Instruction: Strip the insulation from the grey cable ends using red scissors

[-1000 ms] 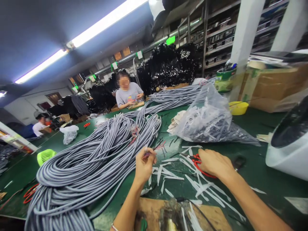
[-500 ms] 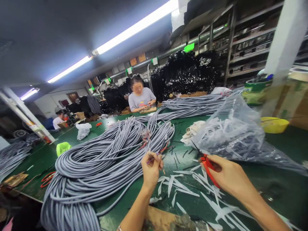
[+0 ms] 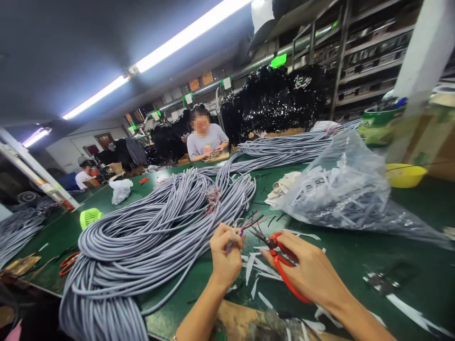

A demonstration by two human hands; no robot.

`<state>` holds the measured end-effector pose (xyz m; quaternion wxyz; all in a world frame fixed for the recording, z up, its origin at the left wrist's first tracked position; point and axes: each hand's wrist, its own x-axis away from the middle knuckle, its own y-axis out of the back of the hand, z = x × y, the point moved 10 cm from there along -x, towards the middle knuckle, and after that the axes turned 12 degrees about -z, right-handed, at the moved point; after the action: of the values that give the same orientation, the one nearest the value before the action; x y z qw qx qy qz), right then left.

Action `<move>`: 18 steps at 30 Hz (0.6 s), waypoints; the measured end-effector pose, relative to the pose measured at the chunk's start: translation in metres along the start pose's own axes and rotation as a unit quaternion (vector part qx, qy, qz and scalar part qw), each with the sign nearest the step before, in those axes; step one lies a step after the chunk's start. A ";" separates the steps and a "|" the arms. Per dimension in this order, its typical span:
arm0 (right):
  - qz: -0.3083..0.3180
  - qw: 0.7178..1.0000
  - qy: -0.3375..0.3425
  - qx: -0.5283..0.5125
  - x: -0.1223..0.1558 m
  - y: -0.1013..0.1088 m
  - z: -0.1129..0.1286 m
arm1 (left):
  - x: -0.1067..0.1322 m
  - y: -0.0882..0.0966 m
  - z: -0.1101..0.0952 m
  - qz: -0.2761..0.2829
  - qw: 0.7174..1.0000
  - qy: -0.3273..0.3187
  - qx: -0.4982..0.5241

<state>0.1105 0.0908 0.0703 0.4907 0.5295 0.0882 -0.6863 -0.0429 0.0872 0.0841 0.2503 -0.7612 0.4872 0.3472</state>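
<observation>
My left hand (image 3: 227, 251) is closed around the end of a grey cable, with thin coloured wires (image 3: 254, 221) fanning out to the right of the fingers. In my right hand (image 3: 305, 267) is a pair of red-handled scissors (image 3: 289, 279); the dark blades are parted and point left, close to the wires. Whether the blades touch a wire I cannot tell. Left of my hands, long coils of grey cable (image 3: 142, 251) cover much of the green table (image 3: 185, 303). White strips (image 3: 250, 267) lie scattered beneath the scissors.
A clear plastic bag of white strips (image 3: 341, 199) and a crumpled cloth (image 3: 284, 187) lie to the right. Beyond are a yellow bowl (image 3: 405, 175) and a green tub (image 3: 382, 125). Red scissors (image 3: 69, 263) and a green fan (image 3: 90, 218) are at left. A co-worker (image 3: 206, 137) sits across the table.
My right hand has brought the scissors left, up to the wires at my left hand. The wire ends now spread out clearly from the left fingers.
</observation>
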 end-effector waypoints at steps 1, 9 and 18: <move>-0.002 1.000 0.002 0.001 0.000 0.001 0.000 | 0.000 0.001 -0.001 -0.003 1.000 -0.006 -0.008; -0.007 0.999 0.039 0.010 0.000 0.000 0.006 | 0.004 -0.010 -0.013 0.039 0.998 -0.032 -0.030; -0.030 0.991 0.117 0.062 0.004 0.007 0.020 | 0.008 -0.019 -0.004 0.089 0.988 0.077 0.105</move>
<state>0.1036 0.0717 0.0782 0.4223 0.6331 0.1181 -0.6379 -0.0217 0.0872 0.0811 0.2588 -0.7086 0.6045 0.2558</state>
